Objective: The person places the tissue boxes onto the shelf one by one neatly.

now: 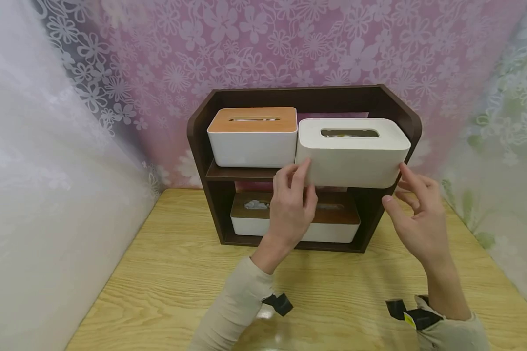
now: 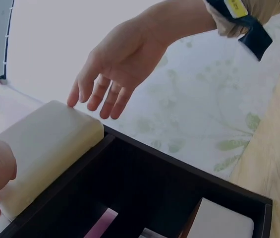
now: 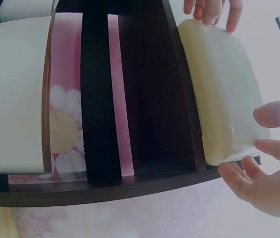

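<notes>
An all-white tissue box (image 1: 353,168) with a slot in its top sits at the right of the upper shelf, its front jutting past the shelf edge. My left hand (image 1: 292,207) has its fingertips at the lower left of the box's front. On the right, my right hand (image 1: 421,222) reaches up with its index fingertip at the front right corner, thumb spread away. In the right wrist view, the right hand's (image 3: 273,181) fingers lie around one end of the white box (image 3: 229,94), while the left hand (image 3: 211,10) touches the other end.
A dark brown two-tier shelf (image 1: 298,93) stands on a wood-grain table (image 1: 171,292). Left of the white box is a tissue box (image 1: 254,148) with an orange-brown wooden lid. Brown-topped white boxes (image 1: 329,233) fill the lower tier, partly behind my left hand. Flowered curtains (image 1: 246,44) surround the table.
</notes>
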Motion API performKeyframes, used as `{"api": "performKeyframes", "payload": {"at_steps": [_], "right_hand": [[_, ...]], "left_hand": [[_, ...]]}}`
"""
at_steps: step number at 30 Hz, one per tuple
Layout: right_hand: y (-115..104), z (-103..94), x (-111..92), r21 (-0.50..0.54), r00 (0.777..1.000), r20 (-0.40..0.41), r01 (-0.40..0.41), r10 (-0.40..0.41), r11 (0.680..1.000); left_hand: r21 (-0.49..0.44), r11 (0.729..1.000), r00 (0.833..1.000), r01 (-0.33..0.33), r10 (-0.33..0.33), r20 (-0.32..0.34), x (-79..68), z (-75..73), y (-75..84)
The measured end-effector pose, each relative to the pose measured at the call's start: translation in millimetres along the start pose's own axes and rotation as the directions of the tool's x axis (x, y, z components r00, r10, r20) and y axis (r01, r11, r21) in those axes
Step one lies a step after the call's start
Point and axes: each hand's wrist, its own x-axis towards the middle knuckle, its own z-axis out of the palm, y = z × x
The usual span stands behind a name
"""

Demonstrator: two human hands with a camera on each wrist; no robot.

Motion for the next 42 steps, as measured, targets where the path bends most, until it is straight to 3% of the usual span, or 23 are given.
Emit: {"api": "performKeyframes", "payload": {"at_steps": [5,10,23,30,37,42], "right_hand": [[-5.0,3.0,3.8,-0.023,1.000,-0.014,-0.025,0.025,0.999],[-8.2,5.3,4.7,-0.045,0.998,0.000,-0.067,0.067,0.997],[-5.4,6.3,6.7,-0.082,0.987,0.114,-0.102,0.111,0.991],[-7.1,5.9,8.3,-0.098,0.967,0.210,-0.123,0.142,0.988],[-8.1,7.2,9.3,-0.117,0.957,0.244,-0.133,0.158,0.984],[-7.9,7.9,10.7,-0.129,0.955,0.249,-0.129,0.158,0.983]], "left_hand": [[-0.095,0.993,0.993,0.071,-0.061,0.100,-1.6,-5.4,3.2],[-0.118,0.988,0.982,0.101,-0.080,0.168,-1.0,-8.5,5.9],[-0.098,0.989,0.968,0.115,-0.089,0.233,-1.4,-2.7,7.7],[-0.143,0.977,0.956,0.159,-0.116,0.271,0.5,-4.0,8.6],[-0.191,0.960,0.944,0.205,-0.142,0.298,0.2,-4.6,8.9],[-0.165,0.965,0.937,0.206,-0.145,0.319,1.1,-4.7,9.0]]}}
